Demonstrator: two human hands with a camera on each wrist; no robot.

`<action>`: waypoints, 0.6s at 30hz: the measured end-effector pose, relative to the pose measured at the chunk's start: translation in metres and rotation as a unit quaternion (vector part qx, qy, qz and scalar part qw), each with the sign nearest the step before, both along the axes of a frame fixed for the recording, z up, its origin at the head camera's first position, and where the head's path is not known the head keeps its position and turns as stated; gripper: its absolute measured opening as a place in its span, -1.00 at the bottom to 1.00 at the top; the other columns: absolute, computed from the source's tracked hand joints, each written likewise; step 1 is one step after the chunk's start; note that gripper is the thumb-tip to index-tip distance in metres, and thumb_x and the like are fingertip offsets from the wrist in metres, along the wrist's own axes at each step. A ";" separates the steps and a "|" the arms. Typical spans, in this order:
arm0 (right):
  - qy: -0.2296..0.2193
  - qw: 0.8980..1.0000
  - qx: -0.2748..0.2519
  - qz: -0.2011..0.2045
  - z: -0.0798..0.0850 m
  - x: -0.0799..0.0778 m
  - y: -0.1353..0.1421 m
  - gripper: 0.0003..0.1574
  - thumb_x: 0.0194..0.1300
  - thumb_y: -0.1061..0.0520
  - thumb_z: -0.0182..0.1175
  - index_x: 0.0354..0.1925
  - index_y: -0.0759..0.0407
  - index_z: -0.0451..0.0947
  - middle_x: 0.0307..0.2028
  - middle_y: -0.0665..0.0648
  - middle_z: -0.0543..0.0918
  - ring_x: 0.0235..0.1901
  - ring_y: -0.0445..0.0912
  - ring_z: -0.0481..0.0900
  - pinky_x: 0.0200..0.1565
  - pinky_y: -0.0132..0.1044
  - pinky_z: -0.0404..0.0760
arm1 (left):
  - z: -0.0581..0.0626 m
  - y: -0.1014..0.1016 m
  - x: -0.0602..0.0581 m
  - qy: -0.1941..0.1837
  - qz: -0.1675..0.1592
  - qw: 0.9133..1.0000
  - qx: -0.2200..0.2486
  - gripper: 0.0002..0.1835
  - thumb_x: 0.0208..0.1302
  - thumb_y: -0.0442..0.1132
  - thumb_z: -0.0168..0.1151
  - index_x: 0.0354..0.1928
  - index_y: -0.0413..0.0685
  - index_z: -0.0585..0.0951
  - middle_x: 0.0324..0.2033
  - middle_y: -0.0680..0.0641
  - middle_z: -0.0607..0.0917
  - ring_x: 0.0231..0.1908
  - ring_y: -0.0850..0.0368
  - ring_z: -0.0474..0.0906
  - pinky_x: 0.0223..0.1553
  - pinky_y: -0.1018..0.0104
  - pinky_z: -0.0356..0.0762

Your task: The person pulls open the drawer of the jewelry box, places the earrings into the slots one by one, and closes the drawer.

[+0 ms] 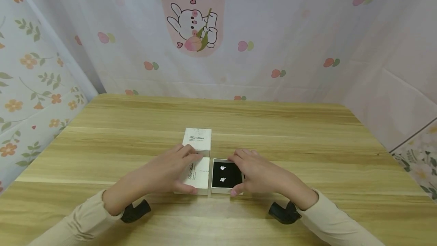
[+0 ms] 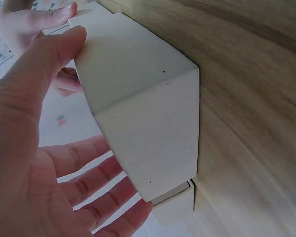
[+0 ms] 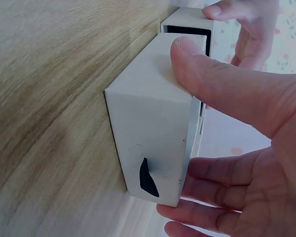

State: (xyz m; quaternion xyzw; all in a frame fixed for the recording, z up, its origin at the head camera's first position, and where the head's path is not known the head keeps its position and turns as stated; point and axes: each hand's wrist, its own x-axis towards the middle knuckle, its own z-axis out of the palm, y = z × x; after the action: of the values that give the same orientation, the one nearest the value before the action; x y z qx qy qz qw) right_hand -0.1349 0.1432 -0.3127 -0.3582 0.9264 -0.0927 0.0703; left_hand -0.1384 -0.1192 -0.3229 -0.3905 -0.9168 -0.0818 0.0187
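Observation:
My left hand (image 1: 170,170) grips a white "Best Wishes" box (image 1: 202,174) lying on the table. In the left wrist view its thumb lies along one side of that box (image 2: 143,118), its fingers on the other. Just to the right, my right hand (image 1: 257,172) holds an uncovered white box tray (image 1: 222,190) between thumb and fingers. A black insert (image 1: 233,175) inside the tray bears two small silvery earrings (image 1: 222,168). A black ribbon tab (image 3: 147,178) pokes from the tray's end in the right wrist view.
Another white "Best Wishes" box (image 1: 197,139) stands right behind the left-hand one. All sit on a wooden table (image 1: 290,132). A printed cloth (image 1: 273,29) hangs behind, with a flowered one (image 1: 30,86) on the left. Black wrist mounts (image 1: 136,211) stick out below both forearms.

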 end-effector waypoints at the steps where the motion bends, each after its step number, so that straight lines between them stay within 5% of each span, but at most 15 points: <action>1: 0.001 1.000 0.000 0.001 0.000 0.000 0.000 -0.01 -0.09 -0.21 0.40 0.16 0.34 0.36 -0.01 0.13 0.47 0.04 0.02 0.40 0.13 -0.02 0.32 | 0.000 0.000 0.000 -0.002 0.001 1.000 -0.001 -0.14 -0.07 0.29 0.31 0.22 -0.09 0.42 -0.01 0.01 0.46 -0.08 0.13 0.34 -0.05 0.25 0.43; 18: 0.003 1.000 -0.015 0.012 -0.001 0.000 0.002 -0.01 -0.06 -0.22 0.38 0.17 0.36 0.34 -0.02 0.13 0.47 0.03 0.00 0.39 0.16 -0.03 0.33 | 0.000 0.008 -0.002 -0.011 -0.005 1.000 0.001 -0.16 -0.05 0.28 0.30 0.22 -0.08 0.43 0.00 0.02 0.47 -0.08 0.14 0.35 -0.05 0.27 0.42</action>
State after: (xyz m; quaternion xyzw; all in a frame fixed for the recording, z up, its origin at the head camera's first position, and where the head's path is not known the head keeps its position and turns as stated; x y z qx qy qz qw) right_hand -0.1347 0.1455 -0.3136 -0.3709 0.9206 -0.1043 0.0634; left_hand -0.1407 -0.1114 -0.3225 -0.3939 -0.9150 -0.0868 0.0082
